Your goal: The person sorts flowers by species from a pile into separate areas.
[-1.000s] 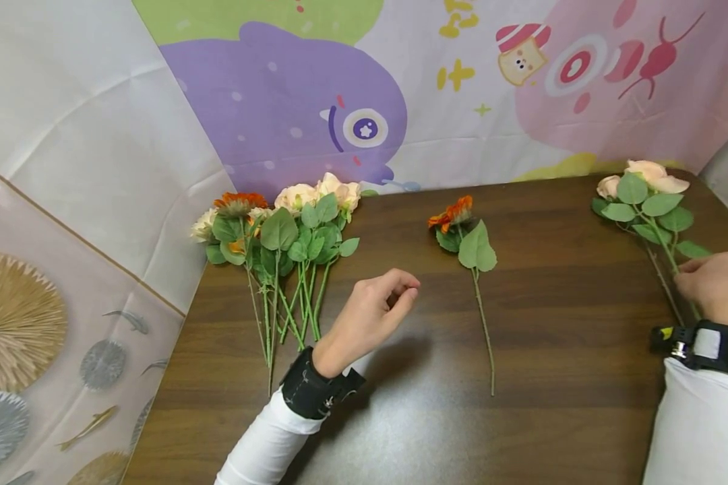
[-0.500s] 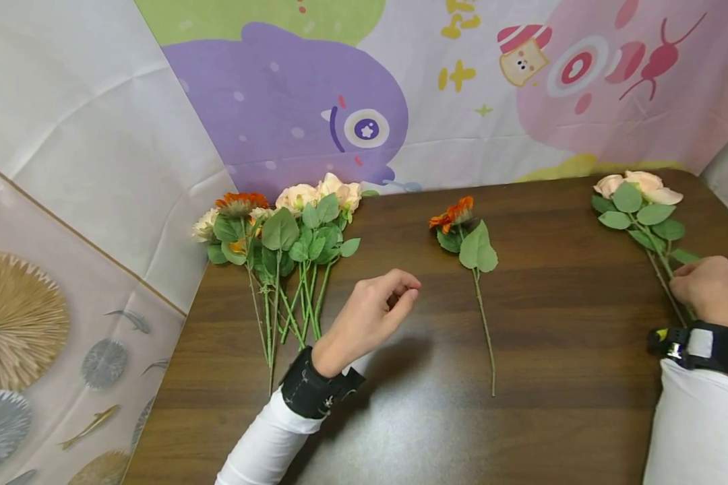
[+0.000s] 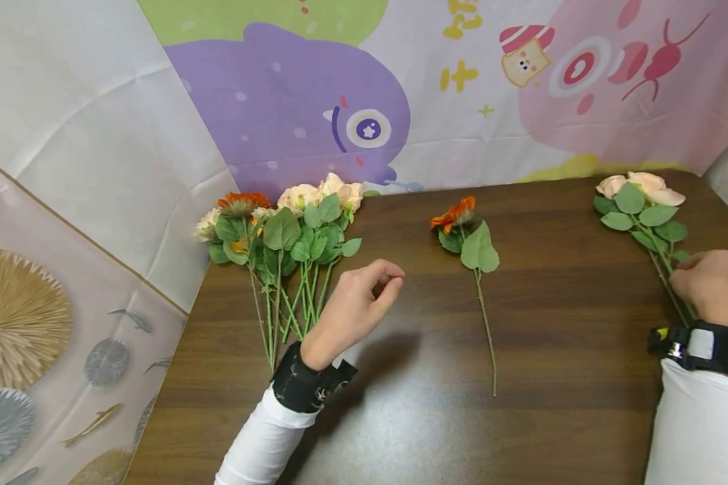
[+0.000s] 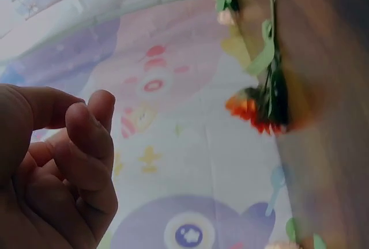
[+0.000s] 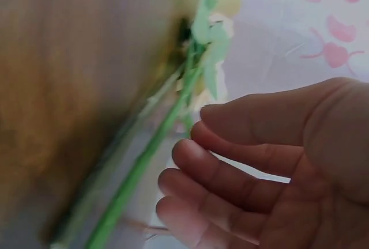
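Bunch left, single stem centre (lying flat) — sprig right.

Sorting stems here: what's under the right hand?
The pale rose stems run under the right hand. Their lower ends and the table there are covered.

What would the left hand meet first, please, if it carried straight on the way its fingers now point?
Probably the single orange flower: the left hand points right and slightly away over the table, with bare wood between. Its height above the table is unclear.
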### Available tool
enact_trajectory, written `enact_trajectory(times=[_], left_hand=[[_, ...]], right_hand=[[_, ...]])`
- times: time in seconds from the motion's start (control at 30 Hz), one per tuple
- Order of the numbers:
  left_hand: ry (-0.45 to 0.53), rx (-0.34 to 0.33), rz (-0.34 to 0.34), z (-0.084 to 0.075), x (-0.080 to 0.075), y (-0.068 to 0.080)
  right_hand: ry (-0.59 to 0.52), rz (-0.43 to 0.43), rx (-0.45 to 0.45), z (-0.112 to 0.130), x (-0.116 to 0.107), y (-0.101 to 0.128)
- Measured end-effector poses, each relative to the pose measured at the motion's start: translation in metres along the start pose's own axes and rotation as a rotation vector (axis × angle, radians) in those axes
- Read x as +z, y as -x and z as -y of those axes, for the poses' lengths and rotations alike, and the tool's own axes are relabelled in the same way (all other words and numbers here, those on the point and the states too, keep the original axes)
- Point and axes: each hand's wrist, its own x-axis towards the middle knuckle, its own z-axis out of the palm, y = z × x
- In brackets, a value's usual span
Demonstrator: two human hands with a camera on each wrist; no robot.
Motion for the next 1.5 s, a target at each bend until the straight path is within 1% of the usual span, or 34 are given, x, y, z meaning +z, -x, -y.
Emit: enact_trajectory(times=[0.1,0.17,0.3,0.4,0.53,0.6,0.67,0.73,0.8,0.97,1.03,1.13,1.27,1.37,1.5], left_hand=[[-0.025,-0.037,-0.054,0.006,-0.010,-0.002],[-0.044,-0.081,-0.093,0.013,-0.019,-0.003],[-0.101,-0.203,-0.142,0.029,-0.037,-0.003],[-0.158,-0.311,-0.142,0.041,-0.048,-0.001],[-0.232,-0.457,-0.110,0.056,-0.058,0.001],[-0.273,-0.516,-0.090,0.061,-0.061,0.002],[-0.318,-0.556,-0.072,0.066,-0.063,0.003],[-0.369,-0.583,-0.048,0.070,-0.063,0.004],[-0.422,-0.609,-0.009,0.075,-0.063,0.006],[-0.509,-0.701,0.154,0.089,-0.060,0.010],[-0.532,-0.732,0.198,0.094,-0.058,0.010],[-0.570,-0.771,0.218,0.099,-0.054,0.011],[-0.597,-0.800,0.222,0.105,-0.049,0.011],[-0.582,-0.800,0.215,0.107,-0.047,0.011],[-0.521,-0.783,0.184,0.107,-0.049,0.013]], right_hand=[[-0.032,-0.098,-0.088,0.008,-0.003,0.005],[-0.054,-0.141,-0.113,0.017,-0.003,0.007],[-0.089,-0.165,-0.133,0.040,-0.002,0.010],[-0.099,-0.163,-0.200,0.056,0.001,0.013],[-0.117,-0.190,-0.336,0.072,0.007,0.018],[-0.133,-0.217,-0.405,0.081,0.011,0.022],[-0.144,-0.229,-0.466,0.093,0.016,0.027],[-0.151,-0.225,-0.513,0.108,0.024,0.034],[-0.149,-0.216,-0.562,0.125,0.032,0.043],[-0.135,-0.180,-0.703,0.165,0.053,0.069],[-0.125,-0.156,-0.751,0.176,0.060,0.079],[-0.114,-0.132,-0.805,0.187,0.066,0.092],[-0.117,-0.144,-0.837,0.194,0.068,0.103],[-0.124,-0.158,-0.848,0.195,0.066,0.106],[-0.129,-0.160,-0.852,0.195,0.064,0.107]])
